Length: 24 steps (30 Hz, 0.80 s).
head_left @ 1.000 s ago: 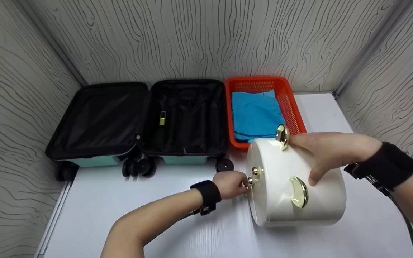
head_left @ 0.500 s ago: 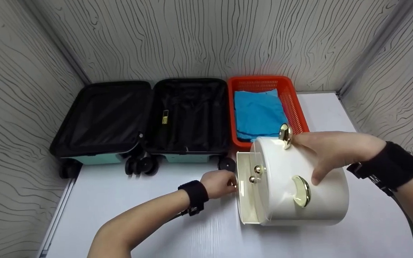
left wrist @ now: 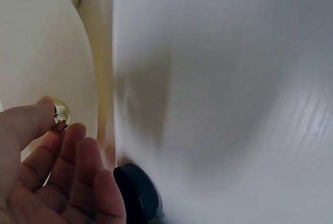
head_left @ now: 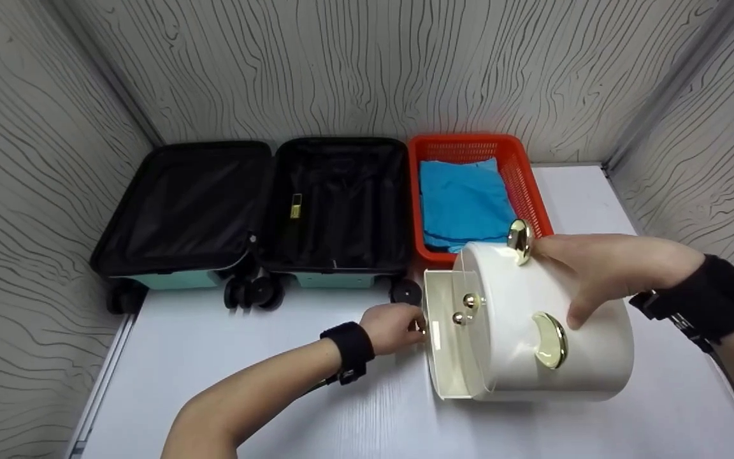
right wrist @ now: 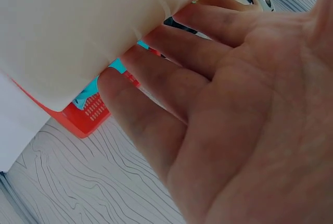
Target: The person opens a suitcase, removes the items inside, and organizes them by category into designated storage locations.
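A round cream-white storage box [head_left: 558,376] with gold trim lies near the front right, one drawer [head_left: 450,382] pulled partly out of its left face. My left hand [head_left: 394,328] pinches the small gold knob [left wrist: 61,115] on that drawer's front between thumb and fingertips. Two more gold knobs [head_left: 471,301] show above the open drawer. My right hand [head_left: 603,264] rests on the box, fingers straight along the far side and thumb on the near side. Two gold curved pieces, one a crescent [head_left: 550,340], stick out near that hand.
An opened suitcase [head_left: 188,210] with black lining and mint-green shell lies at the back left, its black wheels [head_left: 406,292] facing front. Behind the box is a red basket [head_left: 532,204] with folded blue cloth [head_left: 466,201]. Patterned walls [head_left: 354,70] enclose the white table [head_left: 316,408].
My left hand has drawn the drawer out to the left by its knob. The box has since shifted slightly right, with my right hand still on it.
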{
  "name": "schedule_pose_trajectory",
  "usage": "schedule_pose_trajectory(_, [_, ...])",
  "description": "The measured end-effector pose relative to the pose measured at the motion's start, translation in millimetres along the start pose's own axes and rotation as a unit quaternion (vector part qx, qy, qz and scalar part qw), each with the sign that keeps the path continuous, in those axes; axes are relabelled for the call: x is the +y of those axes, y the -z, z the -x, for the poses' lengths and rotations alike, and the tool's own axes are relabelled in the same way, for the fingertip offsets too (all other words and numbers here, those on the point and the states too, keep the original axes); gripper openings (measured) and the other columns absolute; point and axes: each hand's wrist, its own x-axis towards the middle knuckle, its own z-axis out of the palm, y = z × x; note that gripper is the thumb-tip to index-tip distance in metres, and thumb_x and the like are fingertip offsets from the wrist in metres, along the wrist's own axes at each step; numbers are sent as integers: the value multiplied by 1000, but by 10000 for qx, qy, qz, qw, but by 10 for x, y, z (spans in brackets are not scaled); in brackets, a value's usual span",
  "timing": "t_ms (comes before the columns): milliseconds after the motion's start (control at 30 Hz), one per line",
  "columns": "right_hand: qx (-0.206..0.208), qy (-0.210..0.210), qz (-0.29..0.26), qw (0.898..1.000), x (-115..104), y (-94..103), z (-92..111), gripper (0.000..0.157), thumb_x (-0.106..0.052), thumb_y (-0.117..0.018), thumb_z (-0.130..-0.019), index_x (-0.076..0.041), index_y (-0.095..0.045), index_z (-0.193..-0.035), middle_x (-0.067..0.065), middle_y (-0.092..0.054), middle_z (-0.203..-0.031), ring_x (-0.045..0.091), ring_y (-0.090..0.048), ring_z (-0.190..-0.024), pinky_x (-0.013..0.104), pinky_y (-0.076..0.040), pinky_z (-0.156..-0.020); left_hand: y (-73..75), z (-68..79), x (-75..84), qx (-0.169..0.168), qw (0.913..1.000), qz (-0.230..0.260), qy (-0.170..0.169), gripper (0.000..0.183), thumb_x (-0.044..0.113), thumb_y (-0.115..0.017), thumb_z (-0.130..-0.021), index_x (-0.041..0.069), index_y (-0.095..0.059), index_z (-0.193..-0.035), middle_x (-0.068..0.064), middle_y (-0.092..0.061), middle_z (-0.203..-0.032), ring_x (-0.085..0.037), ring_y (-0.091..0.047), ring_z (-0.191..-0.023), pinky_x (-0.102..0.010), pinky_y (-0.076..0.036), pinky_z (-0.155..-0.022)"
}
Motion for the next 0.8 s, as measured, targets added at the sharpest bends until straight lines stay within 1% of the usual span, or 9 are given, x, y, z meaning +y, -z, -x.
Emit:
schedule_pose_trajectory(167, [-12,-78,-41,10000,23,13,13,84,-30,-98,-56,-18,-52,-125,-2,-58,-103,18,-56,-93,38,-49,-78,0,-7,-18,0,10000,41,-35,15,32,-78,-90,21,-76,-100,12,-66,-80,-3,-58,-71,-21,-42,-60])
schedule_pose_trajectory(233, [-42,-108,-74,9999,26,8,10,84,-30,-98,-56,-19,-52,-126,-1,-58,-103,19,-56,-93,38,-49,-78,24,-2,-26,-121,9999,52,13,21,35,-78,-90,21,-76,-105,12,-67,-81,-3,-59,-72,-22,-43,-61])
schedule_pose_trajectory(333, [-52,-122,-53,9999,22,1,6,85,-31,-98,-57,-19,-52,-127,-2,-58,-104,19,-56,-93,38,-49,-77,187,28,-23,-255,9997,46,29,28,40,-76,-92,19,-76,-110,11,-69,-83,-4,-60,-73,-24,-46,-61])
schedule_pose_trajectory(400, [-48,-135,-33,9999,21,1,11,85,-31,-98,-57,-20,-52,-127,-2,-58,-104,19,-56,-93,38,-50,-76,401,49,-36,-255,9997,35,44,30,43,-74,-93,18,-77,-109,11,-70,-85,-6,-61,-73,-26,-48,-62])
schedule_pose_trajectory(467, [-26,-140,2,9999,20,7,17,86,-32,-98,-56,-20,-52,-127,-2,-58,-104,18,-56,-93,38,-50,-76,683,52,-83,-68,10000,-19,64,26,42,-73,-94,19,-79,-104,9,-72,-88,-8,-62,-75,-28,-50,-64])
schedule_pose_trajectory(567, [-16,-144,5,9999,23,11,23,84,-31,-98,-56,-20,-52,-126,-2,-58,-104,18,-56,-92,38,-49,-76,1134,5,-274,302,9989,-148,333,23,38,-71,-97,18,-79,-103,5,-75,-95,-14,-67,-81,-34,-55,-71])
schedule_pose_trajectory(633, [-2,-131,7,9999,25,10,21,84,-30,-98,-55,-19,-52,-125,-2,-58,-103,18,-56,-91,38,-50,-75,1404,-54,-483,587,9959,-306,618,22,34,-69,-98,16,-79,-107,0,-75,-101,-18,-69,-87,-39,-56,-78])
schedule_pose_trajectory(700, [4,-106,4,9999,24,7,12,83,-30,-98,-55,-18,-53,-124,-2,-58,-101,18,-56,-90,37,-50,-74,1615,-112,-747,834,9907,-425,990,21,30,-67,-100,13,-78,-106,-3,-75,-98,-20,-68,-83,-41,-56,-78])
schedule_pose_trajectory(800, [-12,-51,-13,10000,18,0,-12,82,-30,-98,-55,-19,-53,-123,-3,-58,-100,17,-56,-89,37,-49,-74,1814,-189,-1153,983,9805,-506,1624,25,22,-64,-102,8,-73,-84,-2,-65,-74,-19,-58,-65,-38,-51,-67])
